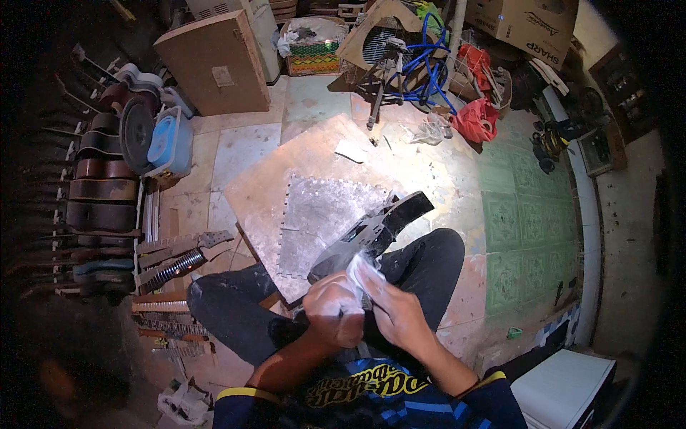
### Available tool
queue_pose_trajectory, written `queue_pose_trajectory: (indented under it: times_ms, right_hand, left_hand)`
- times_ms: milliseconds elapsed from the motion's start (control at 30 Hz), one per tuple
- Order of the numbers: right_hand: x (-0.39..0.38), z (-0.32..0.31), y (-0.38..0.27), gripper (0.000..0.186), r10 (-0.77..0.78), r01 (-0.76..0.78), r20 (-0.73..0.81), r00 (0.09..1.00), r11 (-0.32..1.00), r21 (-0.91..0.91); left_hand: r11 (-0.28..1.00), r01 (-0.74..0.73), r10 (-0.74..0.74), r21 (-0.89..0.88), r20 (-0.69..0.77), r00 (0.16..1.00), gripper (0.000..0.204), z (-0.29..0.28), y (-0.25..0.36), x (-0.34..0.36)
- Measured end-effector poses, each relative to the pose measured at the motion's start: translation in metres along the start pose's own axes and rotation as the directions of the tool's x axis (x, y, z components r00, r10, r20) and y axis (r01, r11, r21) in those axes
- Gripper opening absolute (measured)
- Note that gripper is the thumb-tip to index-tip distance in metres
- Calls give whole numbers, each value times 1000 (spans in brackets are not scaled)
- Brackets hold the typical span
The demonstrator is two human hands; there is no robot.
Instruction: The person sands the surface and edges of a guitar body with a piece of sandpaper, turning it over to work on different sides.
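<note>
A black electric guitar body [371, 232] with cut-out cavities lies tilted across my lap, its far end over the mat. My right hand [396, 307] is closed on a white, thin sheet [363, 273], perhaps cloth or sanding paper; which of these I cannot tell. Close beside it, my left hand [332, 307] is curled into a fist at the near end of the guitar body. White dust coats its fingers, and what they hold is hidden. Under the far part of the body is a dusty grey foam mat [314, 214] on a brown board [257, 186].
Guitar necks [179, 272] lie on the floor to my left, beside a rack of guitars [103, 189]. A blue-and-clear tub [168, 143] stands farther back. Ahead are a cardboard panel [214, 64], blue hose [429, 64] and a red bag [477, 120]. A white box [564, 386] stands near right.
</note>
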State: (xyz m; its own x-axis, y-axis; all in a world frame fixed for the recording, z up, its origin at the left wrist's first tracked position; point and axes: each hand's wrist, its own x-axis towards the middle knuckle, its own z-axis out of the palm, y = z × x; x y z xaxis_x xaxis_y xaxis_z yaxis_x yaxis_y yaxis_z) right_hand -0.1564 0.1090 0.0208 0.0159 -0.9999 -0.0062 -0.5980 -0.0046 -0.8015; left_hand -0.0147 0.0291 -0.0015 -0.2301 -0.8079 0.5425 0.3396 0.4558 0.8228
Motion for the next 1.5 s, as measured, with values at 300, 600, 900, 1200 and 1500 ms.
queue_pose_trajectory:
  times_ms: [300, 600, 900, 1200, 1500]
  right_hand:
    - [-13, -2, -14, 67, 112, -121, 58, 992, 976, 182]
    - [-22, 7, -11, 69, 140, -142, 23, 990, 976, 164]
    - [-10, 12, 11, 64, 83, -79, -64, 995, 995, 54]
    - [-28, -17, 18, 60, 146, -96, -231, 962, 972, 214]
    - [-33, 2, 24, 37, 121, -147, -371, 921, 988, -44]
  left_hand:
    - [996, 46, -52, 77, 82, 995, 38, -4, 2, -6]
    - [999, -27, 24, 17, 185, 983, 62, -7, -3, -14]
    - [989, -31, 19, 142, 81, 997, 55, -3, -5, -13]
    - [998, -68, 69, -14, 303, 950, 46, 3, -3, -15]
    - [983, -184, 170, 24, 278, 945, 44, 22, 5, -33]
